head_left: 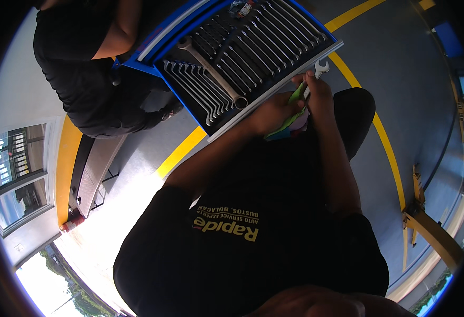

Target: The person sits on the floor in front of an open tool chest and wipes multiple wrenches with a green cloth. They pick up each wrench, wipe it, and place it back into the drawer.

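Observation:
My right hand (319, 96) is closed round a wrench (321, 67), whose open jaw sticks out above the fingers. Beside it, my left hand (275, 112) grips a bright green cloth (290, 121) that lies against the wrench's shaft. Part of the shaft is hidden by the fingers and the cloth. Both hands are just on the near side of an open blue tool drawer (266, 94). Rows of wrenches (266, 45) lie in it, and one large wrench (211, 70) rests across the middle, slanting toward me.
A person in dark clothes (78, 74) is at the far left, beside the drawer. A small plastic packet (240, 9) lies at the drawer's far side. Yellow lines (385, 142) mark the grey floor. A yellow metal arm (432, 232) stands at the right, and a bench (97, 169) at the left.

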Action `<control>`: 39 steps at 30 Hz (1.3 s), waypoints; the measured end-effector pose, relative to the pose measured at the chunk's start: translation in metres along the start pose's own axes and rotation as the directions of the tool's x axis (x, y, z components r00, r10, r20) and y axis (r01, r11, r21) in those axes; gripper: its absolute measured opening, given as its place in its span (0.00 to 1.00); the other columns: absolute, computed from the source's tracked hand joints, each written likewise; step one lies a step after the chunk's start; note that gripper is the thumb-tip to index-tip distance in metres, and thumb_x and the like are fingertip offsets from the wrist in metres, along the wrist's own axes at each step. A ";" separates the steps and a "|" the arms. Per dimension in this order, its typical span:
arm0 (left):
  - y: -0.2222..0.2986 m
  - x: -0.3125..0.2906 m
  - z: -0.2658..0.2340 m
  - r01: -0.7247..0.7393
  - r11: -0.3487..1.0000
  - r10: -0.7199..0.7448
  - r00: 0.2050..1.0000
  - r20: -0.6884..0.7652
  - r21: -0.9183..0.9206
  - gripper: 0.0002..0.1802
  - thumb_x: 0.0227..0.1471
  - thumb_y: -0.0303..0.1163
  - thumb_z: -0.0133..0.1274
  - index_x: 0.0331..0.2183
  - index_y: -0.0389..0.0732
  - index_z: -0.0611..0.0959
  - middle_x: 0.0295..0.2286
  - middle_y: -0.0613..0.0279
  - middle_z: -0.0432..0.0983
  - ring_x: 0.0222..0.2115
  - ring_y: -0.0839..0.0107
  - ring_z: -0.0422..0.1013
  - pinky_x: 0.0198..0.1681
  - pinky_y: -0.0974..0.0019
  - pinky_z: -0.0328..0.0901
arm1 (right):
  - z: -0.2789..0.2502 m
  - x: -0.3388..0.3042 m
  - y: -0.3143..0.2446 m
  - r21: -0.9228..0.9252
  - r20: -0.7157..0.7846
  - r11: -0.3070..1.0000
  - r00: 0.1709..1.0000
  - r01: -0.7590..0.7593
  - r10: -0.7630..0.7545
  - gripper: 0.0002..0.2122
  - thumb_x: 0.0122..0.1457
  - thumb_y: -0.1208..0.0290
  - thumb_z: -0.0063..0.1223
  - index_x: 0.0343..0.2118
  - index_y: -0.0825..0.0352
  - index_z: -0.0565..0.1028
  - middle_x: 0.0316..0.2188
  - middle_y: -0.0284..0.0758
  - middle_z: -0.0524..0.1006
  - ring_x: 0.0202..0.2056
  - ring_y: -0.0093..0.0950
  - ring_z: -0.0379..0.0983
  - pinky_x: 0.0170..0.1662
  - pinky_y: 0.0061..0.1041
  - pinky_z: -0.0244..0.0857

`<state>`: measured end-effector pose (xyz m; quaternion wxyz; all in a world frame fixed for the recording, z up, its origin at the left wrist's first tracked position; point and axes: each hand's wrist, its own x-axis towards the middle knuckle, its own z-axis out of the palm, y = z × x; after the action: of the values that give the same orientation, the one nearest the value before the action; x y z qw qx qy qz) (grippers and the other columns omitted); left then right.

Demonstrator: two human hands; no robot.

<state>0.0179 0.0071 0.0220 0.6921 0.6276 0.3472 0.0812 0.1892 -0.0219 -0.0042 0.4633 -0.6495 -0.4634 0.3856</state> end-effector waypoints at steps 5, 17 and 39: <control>-0.027 -0.007 0.008 -0.042 0.983 0.036 0.999 -0.038 -0.181 0.21 0.65 0.43 0.47 0.46 0.34 0.78 0.35 0.60 0.76 0.36 0.73 0.71 0.45 0.67 0.66 | -0.004 0.014 -0.001 0.260 -0.072 0.958 0.987 -0.120 0.143 0.26 0.69 0.49 0.36 0.35 0.68 0.81 0.25 0.28 0.71 0.27 0.20 0.67 0.35 0.23 0.62; -0.073 -0.001 -0.052 -0.187 0.887 -0.121 0.789 -0.603 -0.423 0.20 0.66 0.46 0.45 0.43 0.37 0.76 0.30 0.66 0.74 0.32 0.78 0.71 0.36 0.72 0.67 | 0.054 -0.031 -0.015 0.319 0.195 0.934 0.975 -0.161 0.101 0.18 0.69 0.56 0.45 0.48 0.65 0.77 0.27 0.27 0.72 0.29 0.16 0.68 0.35 0.18 0.63; -0.039 -0.016 -0.033 -0.387 0.873 0.319 0.914 -0.251 -0.298 0.14 0.61 0.32 0.55 0.46 0.37 0.76 0.33 0.66 0.76 0.34 0.79 0.71 0.39 0.71 0.68 | 0.049 -0.022 -0.028 0.126 0.264 0.992 0.963 0.026 -0.058 0.29 0.69 0.47 0.37 0.64 0.65 0.62 0.52 0.41 0.71 0.53 0.30 0.69 0.57 0.29 0.59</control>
<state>-0.0254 0.0173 -0.0074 0.7265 0.5398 0.2725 0.3265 0.1306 -0.0275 0.0109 0.4433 -0.5523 -0.5110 0.4871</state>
